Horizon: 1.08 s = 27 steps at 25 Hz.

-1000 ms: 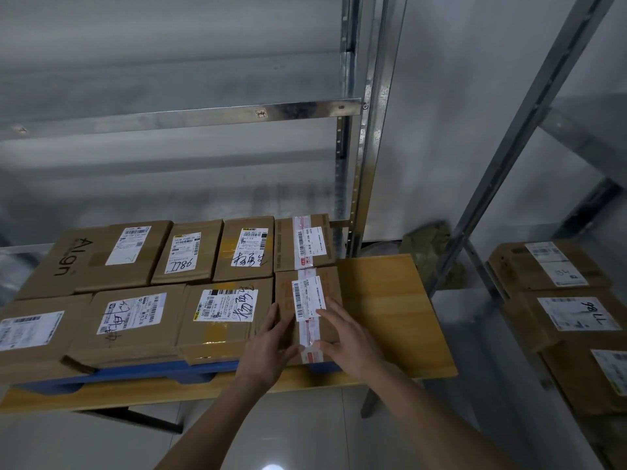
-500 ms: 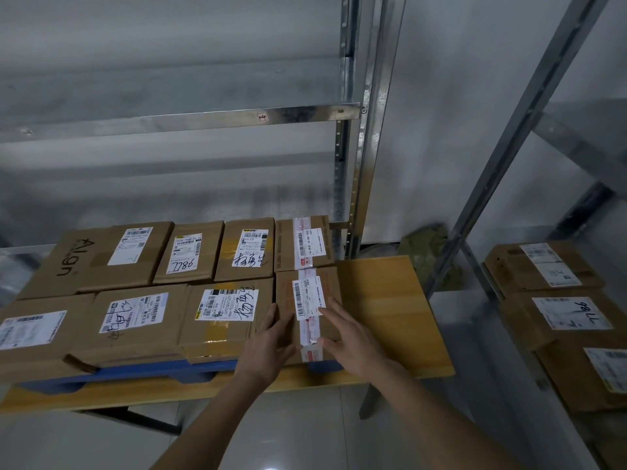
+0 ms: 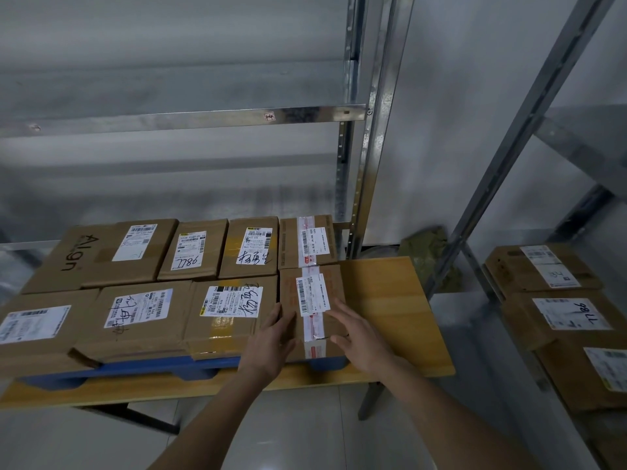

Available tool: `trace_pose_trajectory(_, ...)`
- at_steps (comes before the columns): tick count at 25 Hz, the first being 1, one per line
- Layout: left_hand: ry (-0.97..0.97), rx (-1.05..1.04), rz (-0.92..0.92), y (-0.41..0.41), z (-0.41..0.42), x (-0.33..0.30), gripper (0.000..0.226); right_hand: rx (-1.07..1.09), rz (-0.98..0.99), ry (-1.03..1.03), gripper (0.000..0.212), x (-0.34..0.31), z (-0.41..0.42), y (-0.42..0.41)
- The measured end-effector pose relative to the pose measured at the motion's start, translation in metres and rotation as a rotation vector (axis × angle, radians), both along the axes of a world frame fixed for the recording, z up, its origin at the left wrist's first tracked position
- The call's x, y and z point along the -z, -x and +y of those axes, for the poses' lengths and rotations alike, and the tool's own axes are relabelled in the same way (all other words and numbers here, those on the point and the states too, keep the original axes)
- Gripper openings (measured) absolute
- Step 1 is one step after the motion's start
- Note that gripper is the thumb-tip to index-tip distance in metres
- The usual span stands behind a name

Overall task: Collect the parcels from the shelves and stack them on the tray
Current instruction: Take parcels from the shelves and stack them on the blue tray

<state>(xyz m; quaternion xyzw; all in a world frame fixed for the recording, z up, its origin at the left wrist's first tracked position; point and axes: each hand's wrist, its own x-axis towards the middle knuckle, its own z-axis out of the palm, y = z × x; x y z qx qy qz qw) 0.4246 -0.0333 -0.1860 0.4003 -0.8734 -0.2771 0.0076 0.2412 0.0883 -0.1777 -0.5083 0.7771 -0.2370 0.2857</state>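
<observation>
Left hand (image 3: 271, 337): fingers straight, flat against the near-left edge of the taped parcel; grips nothing.
Right hand (image 3: 361, 337): fingers spread and relaxed, resting on the parcel's near-right top face; grips nothing.
Taped parcel (image 3: 314, 305): brown carton between the two hands, lying flat on the near-right corner of the blue tray; white label and a red-and-white tape strip on top.
Long axis: runs away from the hands toward the shelving; the tape strip follows it; the label's barcode end lies toward the left hand.
Blue tray (image 3: 163, 368): shows only as an edge under the cartons, left of the left hand; sits on the wooden table (image 3: 390, 300).
Neighbouring parcels: one with handwritten label (image 3: 230, 308) touches the taped parcel just beyond the left hand; a second taped carton (image 3: 307, 240) butts its far end; five more fill the tray to the left.
Shelf parcels (image 3: 556, 313): several cartons on the lower rack, well apart to the right of the right hand.
Step in hand: judged to be squaring the placed parcel into its row.
Next move: likely to release both hands and turn right to the rack for another carton, starting a second layer.
</observation>
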Motion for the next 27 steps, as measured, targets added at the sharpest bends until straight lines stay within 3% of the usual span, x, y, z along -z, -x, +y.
trace_pose_trajectory(12, -0.005, 0.023, 0.025, -0.007, 0.008, -0.042, 0.062, 0.044, 0.014, -0.038, 0.064, -0.025, 0.021, -0.005)
trace_pose_trajectory(27, 0.127, 0.270, 0.315, 0.034, 0.060, -0.198, 0.066, 0.316, 0.343, 0.013, 0.063, -0.206, 0.142, 0.017)
